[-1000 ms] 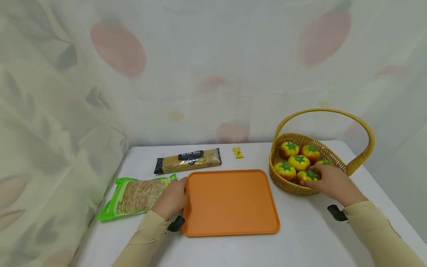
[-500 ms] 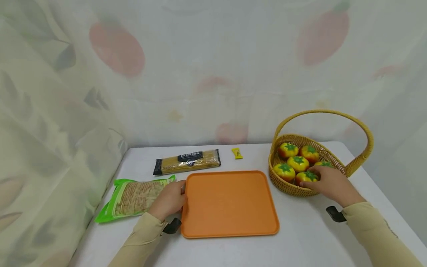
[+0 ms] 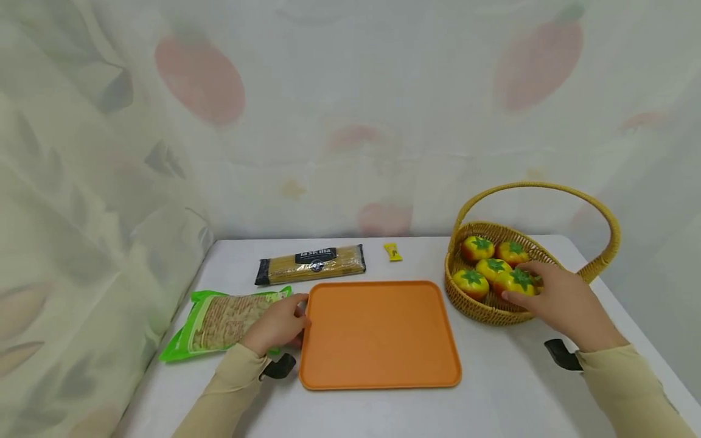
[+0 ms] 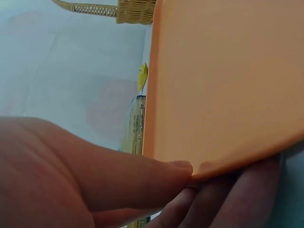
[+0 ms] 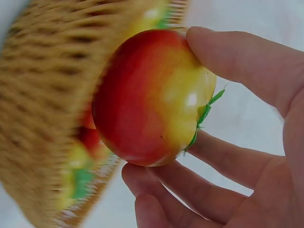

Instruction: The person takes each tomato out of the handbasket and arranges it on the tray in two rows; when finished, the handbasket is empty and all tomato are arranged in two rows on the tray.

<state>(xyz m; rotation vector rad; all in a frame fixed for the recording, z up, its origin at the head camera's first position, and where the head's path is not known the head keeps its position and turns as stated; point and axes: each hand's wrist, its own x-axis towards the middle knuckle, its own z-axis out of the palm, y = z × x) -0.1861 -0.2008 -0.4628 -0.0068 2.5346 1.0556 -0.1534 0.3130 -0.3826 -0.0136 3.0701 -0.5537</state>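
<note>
My right hand (image 3: 566, 298) holds a red-and-yellow tomato (image 3: 515, 281) with a green calyx, just above the near side of the wicker basket (image 3: 476, 311). In the right wrist view the thumb presses one side of the tomato (image 5: 147, 99) and curled fingers support the other. Several similar tomatoes (image 3: 477, 248) lie in the basket. At the left edge of the orange tray (image 3: 383, 334), my left hand (image 3: 276, 322) pinches the rim. The left wrist view has its thumb on top of the tray (image 4: 228, 85) and fingers underneath.
A green-edged bag of pale food (image 3: 224, 322) lies left of the tray, beside the left hand. Behind the tray are a spaghetti pack (image 3: 312, 264) and a small yellow wrapped candy (image 3: 392, 252). The basket's tall handle (image 3: 547, 185) arches over it.
My right hand has raised the tomato slightly from its place among the others and shifted a little to the right. The left hand stays at the tray's edge, its grip slightly changed.
</note>
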